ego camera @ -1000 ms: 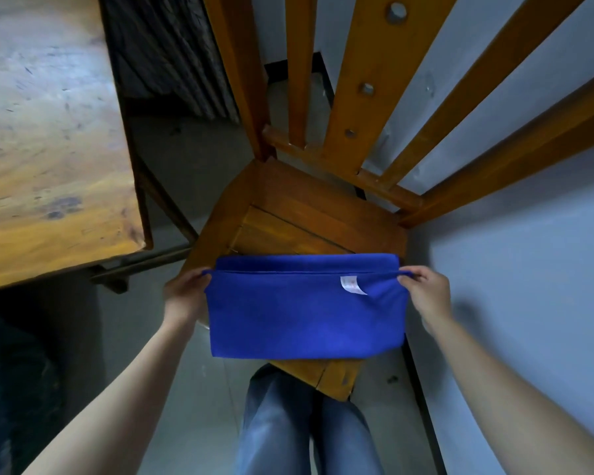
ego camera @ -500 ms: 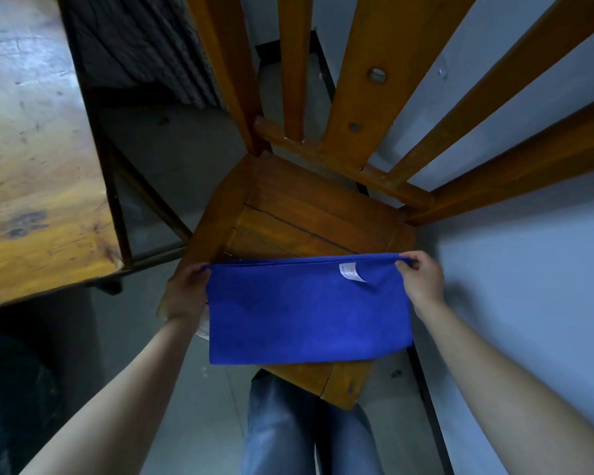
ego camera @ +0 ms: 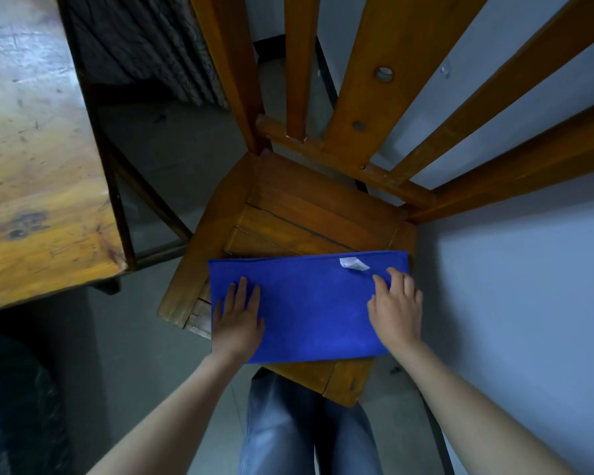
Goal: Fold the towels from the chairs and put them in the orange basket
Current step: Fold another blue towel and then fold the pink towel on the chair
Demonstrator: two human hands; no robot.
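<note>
Both ends of blue towel (ego camera: 309,303) pressed: left hand (ego camera: 239,318), right hand (ego camera: 396,311), fingers (ego camera: 242,291) straight, gripping nothing; long axis left-right.

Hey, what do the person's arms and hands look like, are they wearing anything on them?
Nothing is worn on them: the left hand and right hand are bare, with no gloves, rings or watch visible, and no sleeves reach into view. Blue jeans cover the legs below.
</note>
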